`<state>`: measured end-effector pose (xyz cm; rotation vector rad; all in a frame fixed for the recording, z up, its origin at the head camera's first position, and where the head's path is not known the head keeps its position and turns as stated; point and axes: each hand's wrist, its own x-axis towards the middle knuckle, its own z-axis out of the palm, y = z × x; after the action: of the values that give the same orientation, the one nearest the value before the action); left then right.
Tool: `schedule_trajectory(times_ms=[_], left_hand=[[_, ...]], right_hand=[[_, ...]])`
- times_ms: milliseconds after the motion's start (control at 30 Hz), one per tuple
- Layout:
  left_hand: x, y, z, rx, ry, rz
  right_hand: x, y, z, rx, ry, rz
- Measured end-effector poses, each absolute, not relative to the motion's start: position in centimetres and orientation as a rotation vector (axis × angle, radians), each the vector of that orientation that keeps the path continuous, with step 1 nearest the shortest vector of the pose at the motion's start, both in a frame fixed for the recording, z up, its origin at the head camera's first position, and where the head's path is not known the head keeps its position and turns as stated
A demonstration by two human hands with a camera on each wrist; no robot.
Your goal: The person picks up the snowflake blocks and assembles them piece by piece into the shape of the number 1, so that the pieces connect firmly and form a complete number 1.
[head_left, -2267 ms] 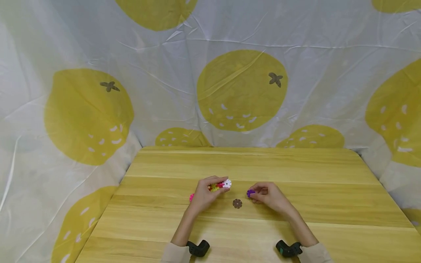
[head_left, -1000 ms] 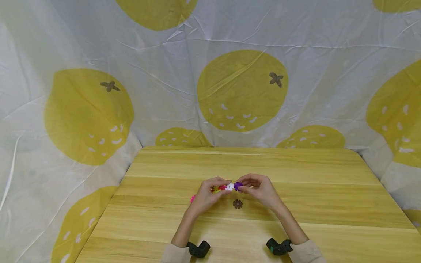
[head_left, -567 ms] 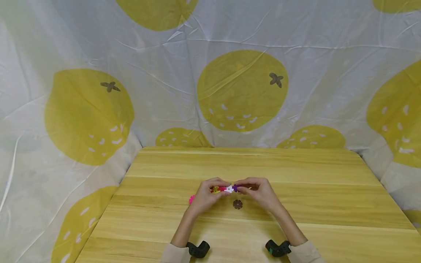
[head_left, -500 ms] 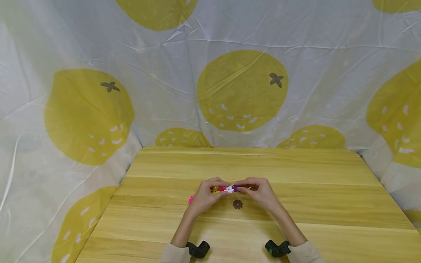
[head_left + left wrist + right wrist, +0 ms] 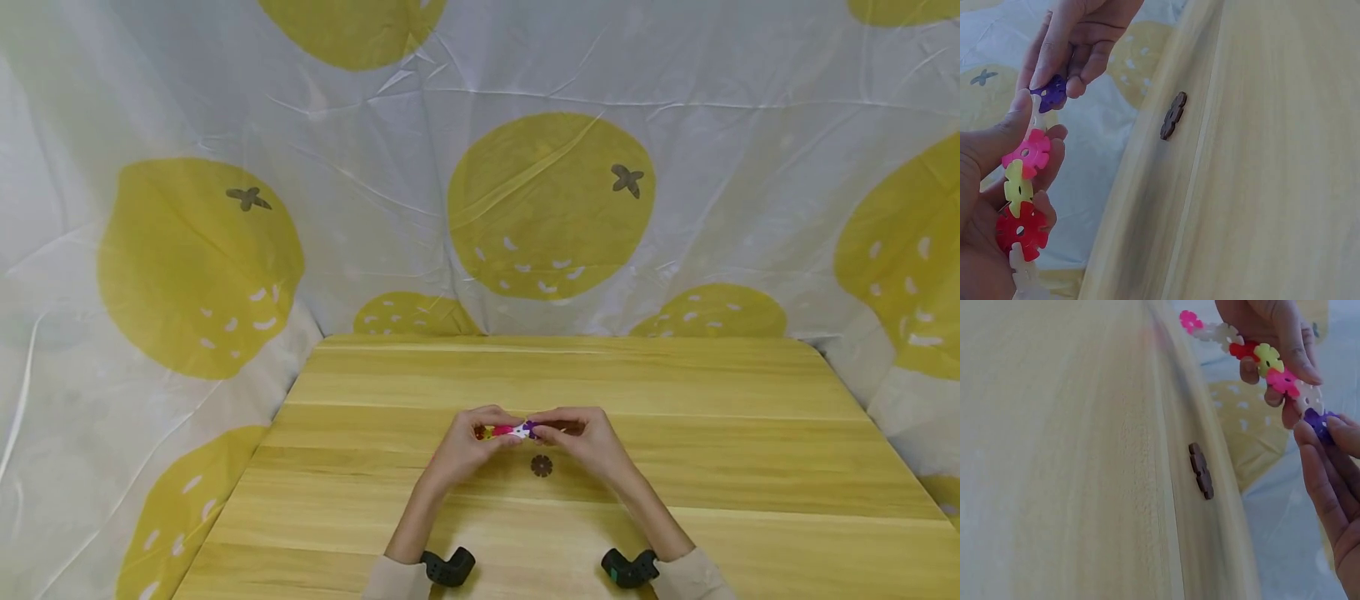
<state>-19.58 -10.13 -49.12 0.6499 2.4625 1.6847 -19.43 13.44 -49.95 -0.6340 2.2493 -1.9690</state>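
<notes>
My left hand (image 5: 463, 446) holds a chain of interlocking plastic snowflake discs. In the right wrist view, a pink disc (image 5: 1190, 322) is at its far end, then come whitish, red (image 5: 1242, 350), yellow, pink and white (image 5: 1314, 395) discs. The left thumb and fingers pinch the chain near that last white disc. My right hand (image 5: 592, 442) pinches a purple disc (image 5: 1317, 425) between thumb and fingers. The purple disc meets the white disc's edge; how deep their slots engage is hidden by fingertips. Below the hands, a brown disc (image 5: 542, 472) lies flat on the table.
The wooden table (image 5: 735, 467) stretches out on both sides of the hands. A lemon-print cloth (image 5: 375, 167) hangs behind it and at its sides. Black wrist devices (image 5: 450, 568) are worn on both forearms.
The right hand has moved left, bringing the purple disc from apart to against the chain's white end disc. The left hand keeps its grip on the chain. The brown disc stays put.
</notes>
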Motion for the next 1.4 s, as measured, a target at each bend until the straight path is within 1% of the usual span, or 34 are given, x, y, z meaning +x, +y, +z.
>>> schedule_trajectory(times_ms=[267,433,900,1133,1400], left_hand=[[-19.5,-10.7,-48.9,0.584,2.481,1.652],[-19.5,-10.6,-49.0,0.61,2.475,1.662],[-19.4,-9.9,-49.2,0.672,2.433,1.678],[-19.3,-9.5,-49.1,0.711,2.513,1.639],[-19.1,-9.2,-49.2,0.737,2.602,1.606]], right_hand=[[-19.5,13.3,-49.7,-0.664,2.282,-1.967],[-19.4,13.3,-49.8,-0.716,2.308,-1.965],[-19.0,13.0,-49.9,-0.717,2.376,-1.983],[-19.0,13.1,-49.9,-0.754,2.357,-1.983],[-19.1,13.3,-50.3,-0.697,2.279,-2.024]])
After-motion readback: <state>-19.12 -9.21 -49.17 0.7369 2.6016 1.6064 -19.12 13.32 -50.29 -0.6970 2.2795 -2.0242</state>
